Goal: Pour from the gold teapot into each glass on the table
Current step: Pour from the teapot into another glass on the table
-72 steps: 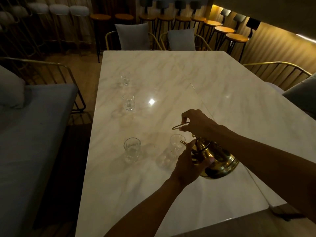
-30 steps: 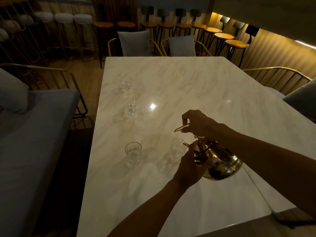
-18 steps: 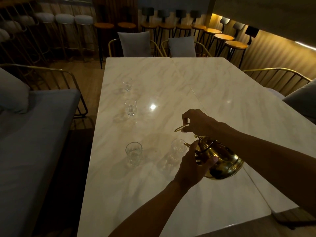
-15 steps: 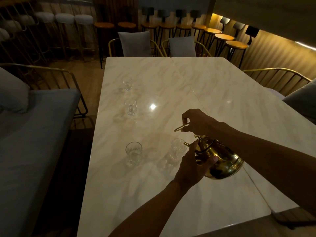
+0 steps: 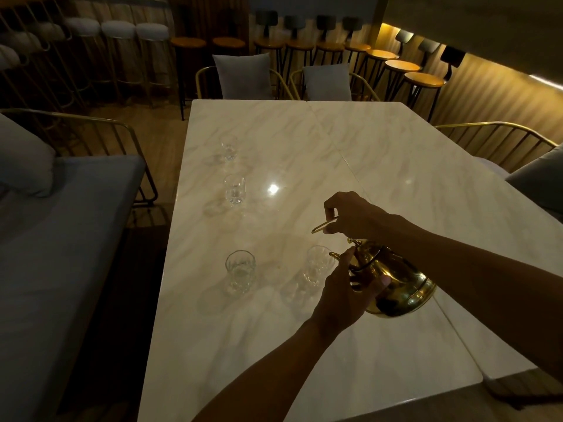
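Note:
The gold teapot [image 5: 402,283] hangs tilted to the left above the marble table [image 5: 304,345], its spout at the rim of the nearest right glass [image 5: 316,264]. My right hand [image 5: 353,216] grips the teapot's thin handle from above. My left hand [image 5: 344,289] presses on the lid and the teapot's near side. A second glass [image 5: 240,271] stands to the left of the first. Two more glasses [image 5: 234,188] [image 5: 229,147] stand farther back along the table's left side. Whether liquid is flowing cannot be told.
A grey cushioned bench [image 5: 61,239] with a gold rail runs along the table's left. Two cushioned chairs [image 5: 243,76] stand at the far end, bar stools [image 5: 399,67] behind them. Another gold-framed chair [image 5: 499,144] is at the right. A seam [image 5: 344,159] crosses the tabletop.
Hands and teapot have stayed almost still over the right near glass; only the view has shifted slightly.

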